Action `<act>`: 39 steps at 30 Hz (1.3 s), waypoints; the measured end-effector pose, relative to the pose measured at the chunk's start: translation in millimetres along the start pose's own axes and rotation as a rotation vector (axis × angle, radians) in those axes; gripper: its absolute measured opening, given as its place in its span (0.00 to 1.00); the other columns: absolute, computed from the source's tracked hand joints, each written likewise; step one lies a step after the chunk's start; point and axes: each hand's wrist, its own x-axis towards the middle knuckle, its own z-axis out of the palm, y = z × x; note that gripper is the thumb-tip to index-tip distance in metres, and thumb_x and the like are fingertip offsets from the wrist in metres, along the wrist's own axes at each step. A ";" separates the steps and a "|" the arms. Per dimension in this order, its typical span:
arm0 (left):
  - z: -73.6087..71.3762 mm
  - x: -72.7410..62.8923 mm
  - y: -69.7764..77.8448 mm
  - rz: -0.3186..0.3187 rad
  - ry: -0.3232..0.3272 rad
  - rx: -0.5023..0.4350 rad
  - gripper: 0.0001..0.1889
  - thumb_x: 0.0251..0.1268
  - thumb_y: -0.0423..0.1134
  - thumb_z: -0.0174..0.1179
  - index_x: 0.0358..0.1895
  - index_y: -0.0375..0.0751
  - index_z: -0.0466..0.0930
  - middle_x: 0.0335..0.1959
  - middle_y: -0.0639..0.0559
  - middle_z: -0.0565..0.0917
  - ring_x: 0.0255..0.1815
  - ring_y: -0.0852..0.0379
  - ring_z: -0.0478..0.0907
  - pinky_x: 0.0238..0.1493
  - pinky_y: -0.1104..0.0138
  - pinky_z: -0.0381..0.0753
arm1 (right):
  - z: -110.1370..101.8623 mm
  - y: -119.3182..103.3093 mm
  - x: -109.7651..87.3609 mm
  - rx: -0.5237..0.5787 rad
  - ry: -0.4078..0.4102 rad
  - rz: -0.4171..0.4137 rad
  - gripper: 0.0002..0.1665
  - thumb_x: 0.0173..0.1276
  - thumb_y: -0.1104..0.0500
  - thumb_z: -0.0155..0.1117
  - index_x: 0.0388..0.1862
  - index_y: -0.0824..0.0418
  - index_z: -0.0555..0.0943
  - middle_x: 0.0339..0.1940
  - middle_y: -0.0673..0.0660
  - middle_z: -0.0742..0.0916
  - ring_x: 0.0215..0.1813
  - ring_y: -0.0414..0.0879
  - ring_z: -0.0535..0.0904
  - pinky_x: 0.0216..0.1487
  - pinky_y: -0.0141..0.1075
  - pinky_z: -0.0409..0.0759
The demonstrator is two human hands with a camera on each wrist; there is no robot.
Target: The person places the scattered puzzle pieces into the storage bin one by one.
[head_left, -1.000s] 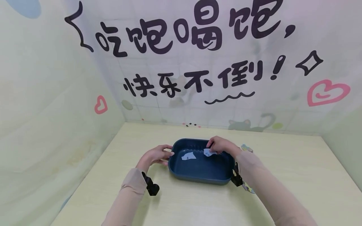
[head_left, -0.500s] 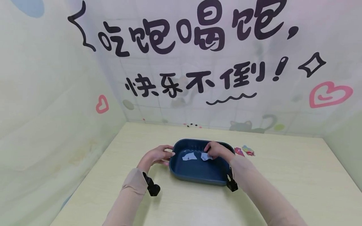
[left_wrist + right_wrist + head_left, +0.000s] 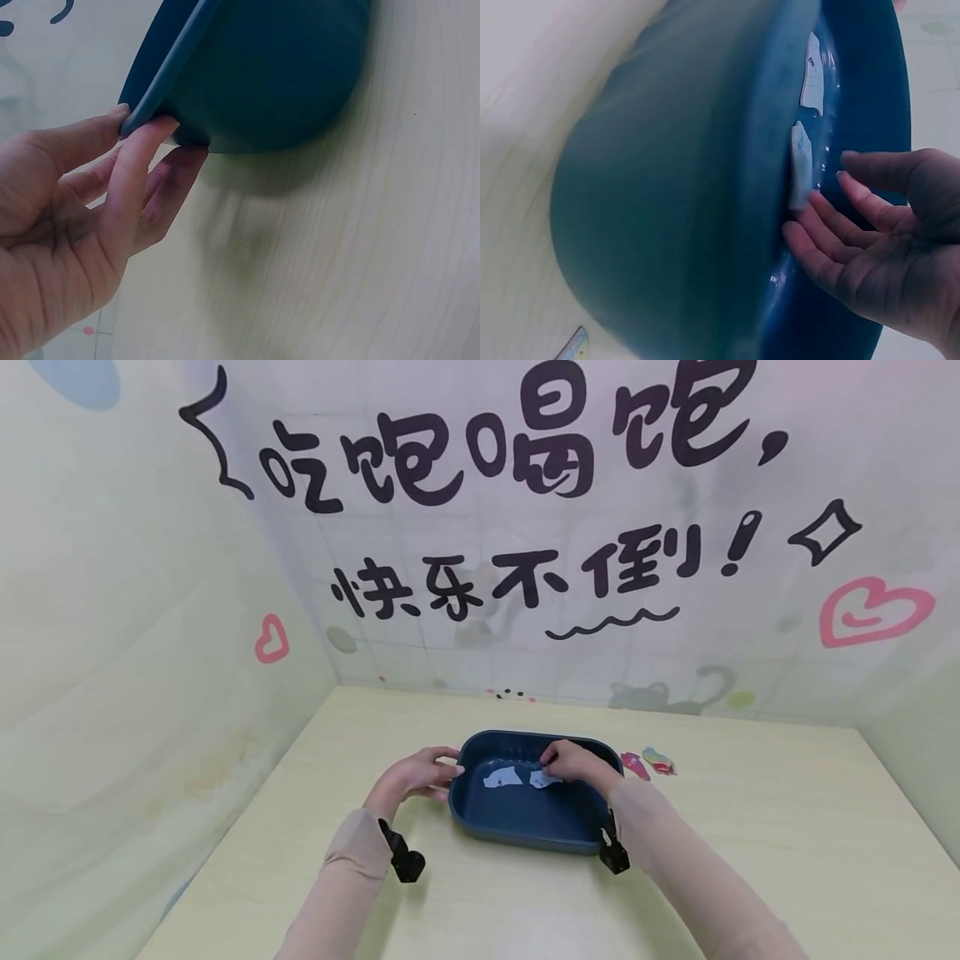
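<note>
A dark blue oval-cornered basin sits on the table. My left hand holds its left rim; in the left wrist view the thumb lies over the rim and the other fingers press the outer wall. Inside lie two pale, irregular flat pieces, the left piece and the right piece. My right hand reaches into the basin over the right one. From the right wrist, that near piece lies flat by loosely bent fingertips, while thumb and forefinger stand apart, pinching nothing.
Two colourful flat pieces lie on the pale wooden table right of the basin: a pink-red piece and a multicoloured piece. A printed cloth backdrop stands behind the table.
My right hand has moved left inside the basin, bringing the second pale piece beside the first and letting it go. The left hand has stayed at the rim.
</note>
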 end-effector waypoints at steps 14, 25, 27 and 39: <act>-1.6 2.0 -1.8 -0.006 0.004 -0.005 0.24 0.65 0.39 0.54 0.64 0.42 0.63 0.54 0.40 0.77 0.51 0.49 0.78 0.37 0.65 0.83 | -25.3 37.3 4.1 0.111 -0.011 -0.114 0.18 0.65 0.54 0.59 0.47 0.65 0.75 0.34 0.59 0.83 0.33 0.47 0.78 0.33 0.39 0.80; -1.6 -0.1 3.8 -0.022 -0.002 0.015 0.25 0.66 0.39 0.53 0.65 0.42 0.62 0.55 0.39 0.75 0.52 0.49 0.78 0.37 0.66 0.83 | -76.5 19.3 -54.0 0.122 0.082 -0.100 0.19 0.68 0.59 0.52 0.52 0.72 0.71 0.45 0.68 0.81 0.41 0.53 0.79 0.39 0.38 0.80; -1.6 -0.2 3.6 -0.021 -0.001 0.016 0.25 0.66 0.39 0.53 0.65 0.41 0.61 0.55 0.39 0.75 0.52 0.48 0.77 0.37 0.66 0.83 | -82.0 25.2 -54.1 0.125 0.088 -0.091 0.20 0.69 0.59 0.52 0.52 0.72 0.71 0.46 0.69 0.81 0.44 0.55 0.79 0.42 0.41 0.80; -2.1 -1.4 4.9 -0.015 -0.028 0.016 0.25 0.67 0.39 0.52 0.66 0.40 0.59 0.57 0.37 0.74 0.55 0.45 0.75 0.38 0.66 0.83 | -101.5 63.2 -63.5 0.126 0.089 -0.018 0.22 0.69 0.58 0.51 0.54 0.74 0.67 0.47 0.70 0.79 0.44 0.55 0.77 0.45 0.44 0.79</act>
